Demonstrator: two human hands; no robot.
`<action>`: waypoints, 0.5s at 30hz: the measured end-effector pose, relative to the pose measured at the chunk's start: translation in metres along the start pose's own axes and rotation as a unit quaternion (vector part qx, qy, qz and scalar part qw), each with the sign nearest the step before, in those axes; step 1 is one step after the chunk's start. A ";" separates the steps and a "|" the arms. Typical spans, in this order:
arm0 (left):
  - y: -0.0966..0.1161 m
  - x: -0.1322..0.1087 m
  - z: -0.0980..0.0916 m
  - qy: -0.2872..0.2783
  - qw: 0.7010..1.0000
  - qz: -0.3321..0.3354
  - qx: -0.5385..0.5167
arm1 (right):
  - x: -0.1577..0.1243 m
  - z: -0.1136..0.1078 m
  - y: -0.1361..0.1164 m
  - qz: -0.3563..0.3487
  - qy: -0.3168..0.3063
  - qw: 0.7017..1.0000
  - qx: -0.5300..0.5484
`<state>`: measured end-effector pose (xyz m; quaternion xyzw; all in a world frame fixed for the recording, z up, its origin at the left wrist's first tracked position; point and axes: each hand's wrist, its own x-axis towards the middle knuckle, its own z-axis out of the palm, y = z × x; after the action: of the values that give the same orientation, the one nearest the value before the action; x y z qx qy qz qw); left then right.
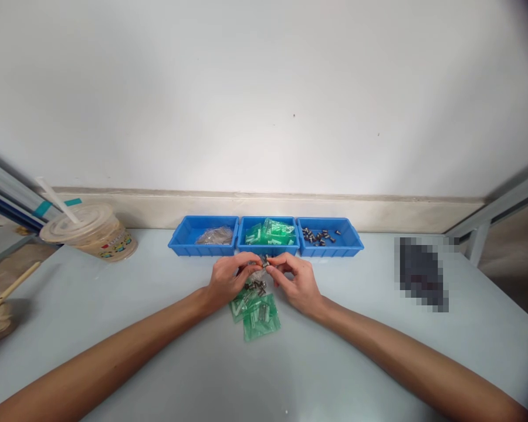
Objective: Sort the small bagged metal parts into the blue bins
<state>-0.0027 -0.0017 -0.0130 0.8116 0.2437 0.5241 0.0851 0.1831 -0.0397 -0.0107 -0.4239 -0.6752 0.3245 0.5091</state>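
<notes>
Between the two hands, just before the middle blue plastic tray (268,248), a small dark metal screw (266,262) sits pinched by the left hand (229,280) fingers and right hand (295,282) fingers, above green plastic bags (257,310) on the pale bench (158,328).

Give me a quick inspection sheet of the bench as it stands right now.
Surface: pale table, mostly bare.
Job's things: small metal part pinched between both hands; green bags and loose metal parts below them.
Clutter: three blue trays at the back; lidded cup far left.
Hands: left hand and right hand meet at the part.
Cables: nothing seen.
Surroundings: white wall; blurred dark object at right.
</notes>
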 end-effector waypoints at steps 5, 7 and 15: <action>0.000 0.000 -0.001 -0.007 1.000 -0.003 -0.005 | 0.000 0.000 -0.001 0.014 -0.017 0.999 0.023; 0.000 0.000 -0.001 -0.010 1.000 -0.008 -0.006 | 0.000 0.000 -0.002 0.016 -0.018 0.999 0.028; 0.000 0.001 -0.001 -0.007 1.000 -0.008 -0.012 | 0.000 0.000 0.000 0.005 -0.026 0.999 0.020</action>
<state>-0.0033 -0.0016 -0.0121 0.8121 0.2431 0.5209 0.1003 0.1828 -0.0399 -0.0103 -0.4083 -0.6793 0.3517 0.4981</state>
